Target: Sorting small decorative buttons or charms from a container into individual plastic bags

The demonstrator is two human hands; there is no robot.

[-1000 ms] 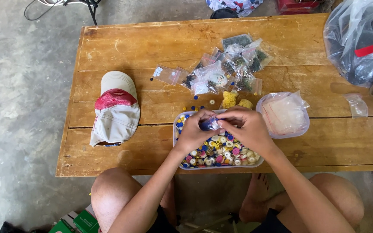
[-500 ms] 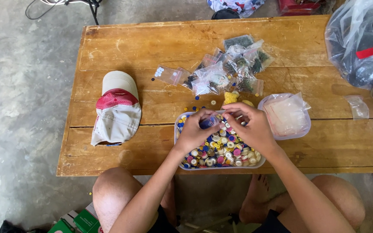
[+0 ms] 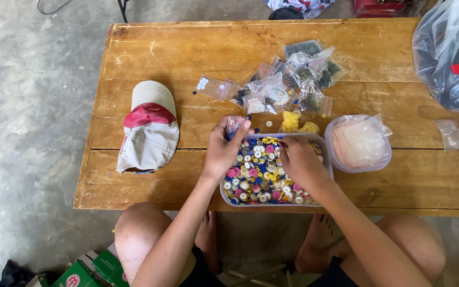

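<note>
Head view, left to right: your left forearm rises from the lower edge of the frame toward the table. Your left hand [image 3: 223, 151] sits at the left rim of the clear tray [image 3: 222, 192], fingers curled, thumb and fingertips pinched around a small clear bag [image 3: 233, 126] raised just above the tray's far-left corner. Blue content shows inside the bag. The tray rests at the near edge of the table, filled with mixed buttons [image 3: 256, 178] in yellow, white, blue and pink.

Your right hand [image 3: 299, 162] lies palm down over the right half of the tray, fingers bent into the buttons. You cannot tell from this angle whether the fingers grip a button.

Surface: a worn wooden plank table [image 3: 160, 48]. A white and red cap [image 3: 150, 127] lies well to the left of the tray. A cluster of filled small bags [image 3: 288, 79] lies beyond the tray, with yellow pieces [image 3: 297, 123] just behind its far rim. A round clear container [image 3: 359, 143] holding empty bags stands just right of the tray. A large plastic sack [image 3: 450, 50] occupies the far-right corner.

Room: a grey concrete floor [image 3: 27, 106]; green cartons [image 3: 88, 268] lie beside your left knee.
</note>
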